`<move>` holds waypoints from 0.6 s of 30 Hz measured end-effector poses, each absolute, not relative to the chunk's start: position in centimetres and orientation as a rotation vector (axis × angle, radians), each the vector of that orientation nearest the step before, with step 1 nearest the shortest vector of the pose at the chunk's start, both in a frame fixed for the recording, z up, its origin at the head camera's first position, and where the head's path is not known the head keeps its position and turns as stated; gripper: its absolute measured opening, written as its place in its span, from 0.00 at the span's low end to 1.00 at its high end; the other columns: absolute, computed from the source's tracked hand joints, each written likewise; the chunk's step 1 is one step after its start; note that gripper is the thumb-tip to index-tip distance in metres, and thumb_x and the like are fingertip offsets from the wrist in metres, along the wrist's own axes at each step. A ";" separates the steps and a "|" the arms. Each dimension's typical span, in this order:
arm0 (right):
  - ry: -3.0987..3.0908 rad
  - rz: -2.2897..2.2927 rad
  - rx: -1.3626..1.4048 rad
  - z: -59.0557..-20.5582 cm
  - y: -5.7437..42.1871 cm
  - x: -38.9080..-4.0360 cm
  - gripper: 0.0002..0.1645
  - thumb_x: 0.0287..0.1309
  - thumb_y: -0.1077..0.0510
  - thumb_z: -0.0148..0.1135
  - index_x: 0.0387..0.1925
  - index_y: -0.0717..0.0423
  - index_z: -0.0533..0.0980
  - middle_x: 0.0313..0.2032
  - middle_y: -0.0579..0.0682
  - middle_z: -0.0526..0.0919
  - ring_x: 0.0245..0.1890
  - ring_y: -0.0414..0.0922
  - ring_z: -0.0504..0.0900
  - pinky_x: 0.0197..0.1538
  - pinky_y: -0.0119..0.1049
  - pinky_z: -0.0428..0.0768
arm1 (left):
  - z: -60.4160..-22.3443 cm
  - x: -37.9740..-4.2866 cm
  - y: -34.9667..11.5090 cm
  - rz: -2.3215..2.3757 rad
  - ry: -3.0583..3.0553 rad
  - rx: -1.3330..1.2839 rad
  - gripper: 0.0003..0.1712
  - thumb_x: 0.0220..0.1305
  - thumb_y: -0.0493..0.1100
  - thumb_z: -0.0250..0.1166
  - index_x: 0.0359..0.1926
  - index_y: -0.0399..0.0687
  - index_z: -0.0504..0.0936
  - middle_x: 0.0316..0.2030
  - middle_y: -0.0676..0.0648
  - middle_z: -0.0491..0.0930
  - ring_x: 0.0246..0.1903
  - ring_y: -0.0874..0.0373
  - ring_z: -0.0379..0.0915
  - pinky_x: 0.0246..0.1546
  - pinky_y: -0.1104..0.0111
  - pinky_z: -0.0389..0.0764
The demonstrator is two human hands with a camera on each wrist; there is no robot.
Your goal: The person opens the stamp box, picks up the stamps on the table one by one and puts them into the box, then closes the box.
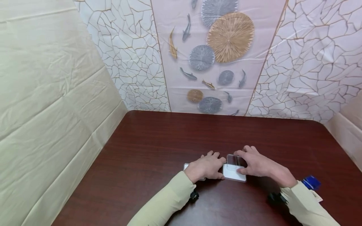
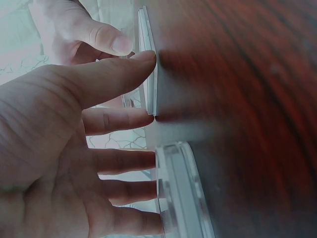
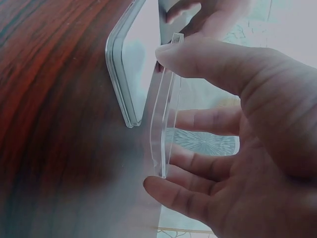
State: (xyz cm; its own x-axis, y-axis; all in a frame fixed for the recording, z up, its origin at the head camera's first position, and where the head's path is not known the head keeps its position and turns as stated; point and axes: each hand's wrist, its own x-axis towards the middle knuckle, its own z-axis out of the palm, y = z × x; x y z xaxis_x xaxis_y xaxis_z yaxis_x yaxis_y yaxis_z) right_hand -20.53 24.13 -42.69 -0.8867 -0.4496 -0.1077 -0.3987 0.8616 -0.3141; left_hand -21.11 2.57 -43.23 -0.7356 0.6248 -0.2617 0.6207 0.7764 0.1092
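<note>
A flat white case with clear edges lies on the table between the hands. My right hand pinches a thin clear plastic cover between thumb and fingers, tilted above the case. With straight fingers my left hand reaches across; its thumb and index finger touch the left side of that case. Its other fingertips rest on a second clear-edged white case, largely hidden beneath the hand in the head view.
On the dark wooden table, a shiny blue packet and a pale flat piece lie by the right sleeve. A patterned cloth hangs behind the table's far edge; beige cloth hangs at the left.
</note>
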 end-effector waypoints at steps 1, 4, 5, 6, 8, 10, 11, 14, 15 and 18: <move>2.858 -0.426 -0.648 -42.6 24.1 -20.6 0.35 0.48 0.47 0.75 0.57 0.55 0.75 0.42 0.52 0.71 0.42 0.49 0.65 0.41 0.39 0.69 | -43.2 -21.1 2.5 0.016 2.690 0.965 0.32 0.60 0.64 0.65 0.63 0.63 0.72 0.65 0.51 0.69 0.70 0.48 0.60 0.60 0.51 0.74; 2.862 -0.436 -0.631 -42.5 24.0 -20.4 0.36 0.47 0.48 0.75 0.57 0.56 0.75 0.43 0.52 0.71 0.43 0.49 0.65 0.40 0.39 0.69 | -43.2 -21.1 2.6 0.012 2.686 0.957 0.32 0.61 0.64 0.65 0.63 0.64 0.71 0.66 0.51 0.68 0.70 0.48 0.60 0.61 0.51 0.73; 2.867 -0.437 -0.623 -42.4 24.1 -20.4 0.36 0.47 0.48 0.76 0.57 0.55 0.75 0.42 0.52 0.71 0.43 0.49 0.65 0.39 0.39 0.69 | -43.2 -21.2 2.7 0.011 2.684 0.955 0.32 0.61 0.64 0.65 0.63 0.64 0.71 0.67 0.51 0.68 0.70 0.48 0.60 0.61 0.51 0.73; 2.873 -0.439 -0.626 -42.4 24.1 -20.4 0.36 0.46 0.48 0.76 0.57 0.56 0.75 0.42 0.53 0.71 0.43 0.50 0.65 0.39 0.39 0.69 | -43.2 -21.2 2.8 0.010 2.682 0.953 0.32 0.61 0.64 0.65 0.63 0.64 0.71 0.67 0.51 0.67 0.70 0.48 0.59 0.61 0.51 0.73; 2.885 -0.439 -0.631 -42.3 24.1 -20.4 0.36 0.46 0.49 0.76 0.57 0.56 0.75 0.42 0.53 0.72 0.43 0.50 0.65 0.38 0.38 0.70 | -43.3 -21.2 2.9 0.008 2.681 0.947 0.32 0.60 0.64 0.65 0.63 0.65 0.71 0.67 0.51 0.67 0.71 0.48 0.59 0.61 0.51 0.72; 2.893 -0.433 -0.644 -42.2 24.1 -20.6 0.36 0.46 0.49 0.76 0.56 0.57 0.75 0.42 0.53 0.72 0.43 0.50 0.65 0.38 0.38 0.70 | -43.3 -21.1 3.0 0.011 2.684 0.949 0.32 0.60 0.64 0.66 0.63 0.65 0.71 0.66 0.52 0.68 0.70 0.48 0.60 0.61 0.51 0.73; 2.896 -0.429 -0.648 -42.2 24.0 -20.7 0.36 0.46 0.49 0.76 0.57 0.57 0.75 0.42 0.53 0.72 0.43 0.50 0.65 0.39 0.38 0.70 | -43.3 -21.1 3.0 0.015 2.688 0.950 0.32 0.59 0.64 0.66 0.63 0.65 0.72 0.66 0.52 0.68 0.70 0.49 0.61 0.61 0.51 0.73; 2.892 -0.419 -0.649 -42.0 23.9 -21.2 0.36 0.47 0.50 0.76 0.57 0.58 0.75 0.43 0.54 0.72 0.43 0.51 0.64 0.38 0.38 0.69 | -43.3 -21.1 2.9 0.029 2.699 0.951 0.32 0.59 0.64 0.67 0.62 0.66 0.72 0.65 0.52 0.69 0.68 0.50 0.62 0.60 0.52 0.74; 2.889 -0.414 -0.649 -41.9 23.8 -21.3 0.36 0.47 0.50 0.75 0.57 0.58 0.74 0.43 0.54 0.72 0.43 0.51 0.64 0.38 0.38 0.69 | -43.3 -21.1 2.9 0.032 2.700 0.950 0.31 0.58 0.63 0.67 0.62 0.65 0.73 0.64 0.52 0.69 0.68 0.50 0.63 0.59 0.52 0.74; 2.880 -0.402 -0.638 -41.7 23.6 -21.8 0.37 0.47 0.50 0.75 0.58 0.59 0.74 0.43 0.55 0.71 0.43 0.51 0.64 0.38 0.38 0.69 | -43.1 -21.1 2.6 0.034 2.697 0.944 0.32 0.59 0.63 0.68 0.62 0.65 0.72 0.65 0.52 0.69 0.68 0.50 0.63 0.60 0.53 0.74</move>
